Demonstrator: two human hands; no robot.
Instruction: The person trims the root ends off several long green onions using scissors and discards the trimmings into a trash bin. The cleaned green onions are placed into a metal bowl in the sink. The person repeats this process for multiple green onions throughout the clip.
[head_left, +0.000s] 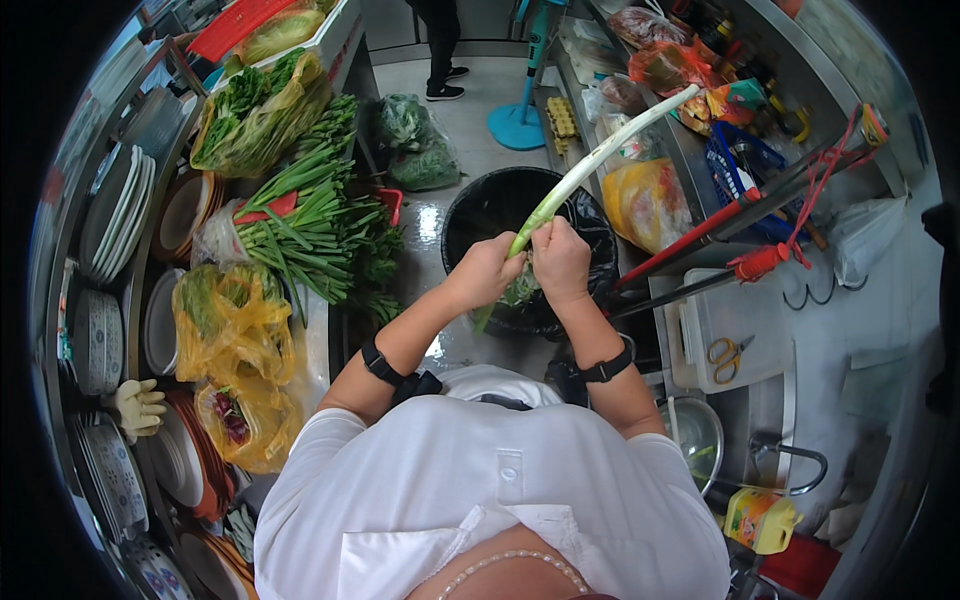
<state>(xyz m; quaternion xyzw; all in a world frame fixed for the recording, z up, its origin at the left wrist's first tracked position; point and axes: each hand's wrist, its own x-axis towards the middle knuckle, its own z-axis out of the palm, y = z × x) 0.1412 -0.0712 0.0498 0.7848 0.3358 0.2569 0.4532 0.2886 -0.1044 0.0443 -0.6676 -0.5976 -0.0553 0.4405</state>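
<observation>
A long green onion (pixel 585 168), thick and white toward its far end and green near my hands, slants up to the right. My left hand (pixel 485 272) is closed around its green part. Right beside it, my right hand (pixel 562 258) is also closed, its fingers pressed against the same green part. Both hands are over a bin (pixel 462 205) lined with a black bag. Green scraps (pixel 522 290) show inside, partly covered by my hands. A strip of green leaf (pixel 484 318) hangs below my left hand.
Bunches of leafy greens (pixel 310 225) and yellow bags of vegetables (pixel 235 325) lie to the left, beside racks of plates (pixel 125 215). At right are red and black poles (pixel 690 235), scissors (pixel 727 358) on a white lid, and a metal strainer (pixel 697 435). A person's legs (pixel 437 45) stand ahead.
</observation>
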